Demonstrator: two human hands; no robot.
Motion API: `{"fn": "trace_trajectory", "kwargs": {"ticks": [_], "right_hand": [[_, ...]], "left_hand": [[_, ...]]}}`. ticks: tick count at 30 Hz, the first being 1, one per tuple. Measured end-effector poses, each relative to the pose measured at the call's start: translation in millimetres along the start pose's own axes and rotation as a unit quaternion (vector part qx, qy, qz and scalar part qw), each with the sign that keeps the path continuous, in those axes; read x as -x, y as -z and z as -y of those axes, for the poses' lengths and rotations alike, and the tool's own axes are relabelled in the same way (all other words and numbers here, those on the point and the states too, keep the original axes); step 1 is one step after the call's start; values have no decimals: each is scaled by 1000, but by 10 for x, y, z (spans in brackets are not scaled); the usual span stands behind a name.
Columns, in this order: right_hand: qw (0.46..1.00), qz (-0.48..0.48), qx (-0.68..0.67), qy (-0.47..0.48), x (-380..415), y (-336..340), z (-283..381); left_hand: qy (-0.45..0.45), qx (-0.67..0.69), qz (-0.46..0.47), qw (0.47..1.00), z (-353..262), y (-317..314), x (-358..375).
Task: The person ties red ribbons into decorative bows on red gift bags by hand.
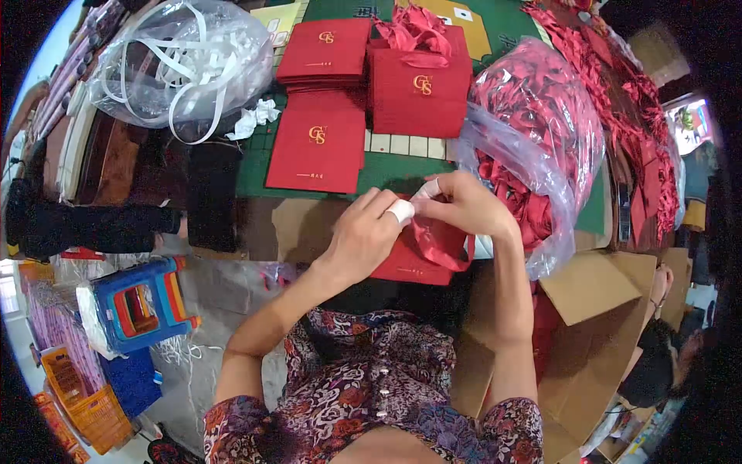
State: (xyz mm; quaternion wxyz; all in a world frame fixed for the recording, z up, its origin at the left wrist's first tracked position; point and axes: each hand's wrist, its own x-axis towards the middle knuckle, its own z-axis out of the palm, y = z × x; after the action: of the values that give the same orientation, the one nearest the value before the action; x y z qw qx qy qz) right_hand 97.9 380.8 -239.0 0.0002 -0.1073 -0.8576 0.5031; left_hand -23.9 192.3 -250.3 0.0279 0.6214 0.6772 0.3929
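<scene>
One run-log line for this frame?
left hand: on red bag | right hand: pinching red ribbon | nearby: ribbon sack, standing bag

Green table (402,172), grey floor (224,290), blue stool (139,303).

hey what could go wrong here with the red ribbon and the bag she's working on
The left hand and right hand pinch a red satin ribbon over a red paper gift bag; taped fingertips may slip. The bag overhangs the table edge and could slide off. The clear plastic sack of ribbons crowds the right hand.
</scene>
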Motion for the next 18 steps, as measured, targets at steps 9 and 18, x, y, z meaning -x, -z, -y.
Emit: {"fn": "trace_trajectory", "kwargs": {"ticks": [9, 18], "right_hand": [[967, 114, -208, -97, -166, 31, -145], [974, -108, -184, -73, -240, -335, -220]], "left_hand": [[-49, 8, 30, 998, -45, 73, -25], [43, 44, -17, 998, 119, -45, 81]]}}
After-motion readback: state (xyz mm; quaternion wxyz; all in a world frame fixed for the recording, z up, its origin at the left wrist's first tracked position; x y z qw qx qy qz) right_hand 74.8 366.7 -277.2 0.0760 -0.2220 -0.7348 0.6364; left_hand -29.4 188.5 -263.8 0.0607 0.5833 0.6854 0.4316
